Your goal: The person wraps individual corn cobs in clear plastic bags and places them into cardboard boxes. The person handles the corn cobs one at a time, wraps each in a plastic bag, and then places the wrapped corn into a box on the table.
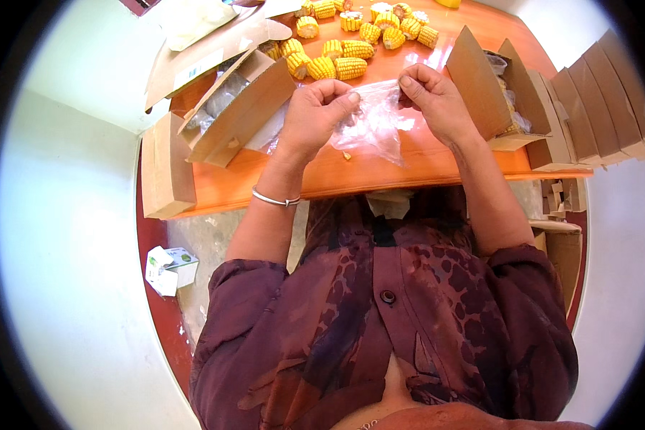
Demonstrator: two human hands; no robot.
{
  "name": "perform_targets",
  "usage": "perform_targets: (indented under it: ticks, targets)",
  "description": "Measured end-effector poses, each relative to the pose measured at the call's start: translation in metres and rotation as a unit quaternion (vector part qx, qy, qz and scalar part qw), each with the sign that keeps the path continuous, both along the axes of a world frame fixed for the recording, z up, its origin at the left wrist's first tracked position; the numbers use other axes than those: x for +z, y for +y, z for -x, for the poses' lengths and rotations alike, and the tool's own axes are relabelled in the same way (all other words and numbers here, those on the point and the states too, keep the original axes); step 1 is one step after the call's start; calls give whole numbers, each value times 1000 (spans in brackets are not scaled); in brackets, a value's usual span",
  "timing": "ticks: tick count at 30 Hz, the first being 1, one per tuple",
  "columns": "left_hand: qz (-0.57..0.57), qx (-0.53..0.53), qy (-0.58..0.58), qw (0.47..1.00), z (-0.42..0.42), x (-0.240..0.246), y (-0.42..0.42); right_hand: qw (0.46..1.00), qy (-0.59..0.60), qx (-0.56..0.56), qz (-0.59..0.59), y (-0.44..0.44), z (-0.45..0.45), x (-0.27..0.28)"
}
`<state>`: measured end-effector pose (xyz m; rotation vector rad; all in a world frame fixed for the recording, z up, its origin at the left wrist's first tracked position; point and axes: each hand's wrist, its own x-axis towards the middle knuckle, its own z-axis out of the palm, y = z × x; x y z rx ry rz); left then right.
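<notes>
A clear plastic bag [373,126] hangs between my two hands over the front of the orange wooden table [236,185]. My left hand [320,110] pinches one upper corner of it between thumb and fingertips. At the opposite corner my right hand [432,97] grips the bag's edge the same way. The bag looks flat, and glare hides part of it. Just below it a loose corn kernel [346,156] lies on the tabletop. Beyond my hands are several cut pieces of yellow corn cob [351,68], some in a cluster farther back.
An open cardboard box [242,118] with clear plastic inside stands left, beside a closed carton [166,166]. To the right, another open box [475,80] holds bagged corn, next to a row of cardboard boxes [596,102]. A small white box [172,269] lies on the floor.
</notes>
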<state>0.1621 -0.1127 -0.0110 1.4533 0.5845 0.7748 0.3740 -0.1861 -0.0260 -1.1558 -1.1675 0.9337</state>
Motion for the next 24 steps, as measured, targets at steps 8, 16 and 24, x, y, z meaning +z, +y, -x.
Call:
perform_targets:
  ticks: [8, 16, 24]
  targets:
    - [-177, 85, 41, 980, -11, -7, -10, 898, -384, 8, -213, -25, 34, 24]
    - [-282, 127, 25, 951, -8, -2, -8, 852, -503, -102, -100, -19, 17, 6]
    - [-388, 117, 36, 913, -11, -8, 0, 922, -318, -167, -142, -15, 32, 12]
